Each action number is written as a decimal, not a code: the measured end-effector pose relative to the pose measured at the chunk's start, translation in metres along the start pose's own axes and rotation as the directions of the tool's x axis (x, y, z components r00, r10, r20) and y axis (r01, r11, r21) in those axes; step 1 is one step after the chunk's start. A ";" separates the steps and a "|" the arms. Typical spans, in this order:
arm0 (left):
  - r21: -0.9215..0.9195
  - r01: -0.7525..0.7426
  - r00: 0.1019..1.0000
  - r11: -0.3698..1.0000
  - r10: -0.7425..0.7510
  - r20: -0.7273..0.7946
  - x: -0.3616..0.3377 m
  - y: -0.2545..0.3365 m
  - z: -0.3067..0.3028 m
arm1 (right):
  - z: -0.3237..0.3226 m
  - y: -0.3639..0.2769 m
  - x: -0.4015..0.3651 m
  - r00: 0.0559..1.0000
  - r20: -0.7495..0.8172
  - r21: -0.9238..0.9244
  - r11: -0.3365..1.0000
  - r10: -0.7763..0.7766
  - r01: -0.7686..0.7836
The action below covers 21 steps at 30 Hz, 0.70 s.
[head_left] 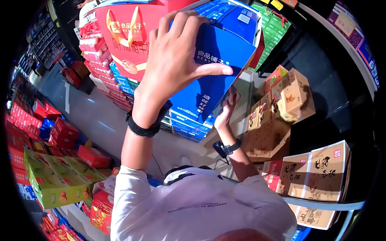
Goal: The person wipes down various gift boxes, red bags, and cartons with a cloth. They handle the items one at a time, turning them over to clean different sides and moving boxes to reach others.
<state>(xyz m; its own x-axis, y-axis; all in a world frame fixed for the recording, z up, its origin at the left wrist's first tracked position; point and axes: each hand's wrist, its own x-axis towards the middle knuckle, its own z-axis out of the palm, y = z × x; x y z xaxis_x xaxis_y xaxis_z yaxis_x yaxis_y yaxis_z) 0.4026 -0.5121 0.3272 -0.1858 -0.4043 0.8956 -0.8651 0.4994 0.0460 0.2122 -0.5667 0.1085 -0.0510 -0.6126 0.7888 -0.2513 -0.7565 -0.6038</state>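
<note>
A large blue box (217,86) with white lettering stands tilted in front of me, on or against a stack of blue boxes (189,127). My left hand (177,52) lies over its upper left part, fingers bent over the top edge and thumb stretched across the front. Low on its right side, my right hand (229,107) holds the edge with curled fingers, partly in shadow. Directly left of the blue box is a red gift bag (124,44) with yellow ribbon handles, close behind my left wrist.
Brown cartons (297,96) are stacked at the right, with more cartons (317,170) on a shelf below. Green boxes (60,178) and red boxes (64,132) fill the lower left. A person (87,12) is partly visible at the top left, beyond pink-red stacks (98,60).
</note>
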 end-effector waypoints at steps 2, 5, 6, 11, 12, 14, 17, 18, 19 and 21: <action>0.084 -0.002 1.000 0.996 0.000 0.024 0.001 0.005 0.001 | -0.002 -0.001 0.018 1.000 -0.007 -0.094 0.996 -0.013 0.012; 0.113 0.019 0.999 0.993 -0.023 0.029 0.006 0.009 0.002 | -0.020 -0.053 0.104 0.977 0.021 -0.088 0.973 -0.211 0.212; 0.111 0.002 1.000 0.994 -0.004 0.024 0.006 0.009 0.002 | -0.027 -0.072 0.130 0.956 0.020 -0.060 0.954 -0.292 0.293; 0.177 0.015 1.000 0.984 -0.019 0.023 0.008 0.010 0.009 | -0.027 -0.048 0.177 0.929 0.006 -0.017 0.929 -0.370 0.370; 0.172 0.022 0.999 0.985 -0.029 0.036 0.007 0.011 0.008 | -0.021 -0.033 0.168 0.961 -0.022 -0.039 0.961 -0.276 0.275; 0.157 0.045 0.997 0.987 -0.054 0.056 0.006 0.014 0.009 | -0.009 -0.005 0.135 0.997 -0.051 -0.083 0.995 -0.061 0.057; 0.180 0.044 0.998 0.983 -0.053 0.046 0.004 0.013 0.008 | 0.003 0.054 0.074 0.999 -0.012 -0.244 0.969 0.034 -0.036; 0.174 0.039 0.998 0.984 -0.048 0.051 0.005 0.013 0.007 | 0.005 0.058 0.065 0.999 -0.003 -0.237 0.971 0.033 -0.032; 0.164 0.031 0.997 0.986 -0.042 0.060 0.005 0.013 0.007 | 0.005 0.063 0.056 0.995 0.018 -0.120 0.988 0.095 -0.093; 0.165 0.025 0.998 0.986 -0.034 0.056 0.005 0.012 0.009 | 0.001 0.059 0.058 0.986 0.039 -0.007 0.987 0.160 -0.160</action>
<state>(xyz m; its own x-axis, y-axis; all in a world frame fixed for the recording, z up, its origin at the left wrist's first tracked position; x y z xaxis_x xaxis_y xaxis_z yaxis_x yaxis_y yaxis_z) 0.3867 -0.5151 0.3285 -0.1820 -0.4638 0.8671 -0.9345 0.3559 -0.0058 0.1957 -0.6473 0.1184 -0.0533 -0.7343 0.6767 -0.2469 -0.6469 -0.7215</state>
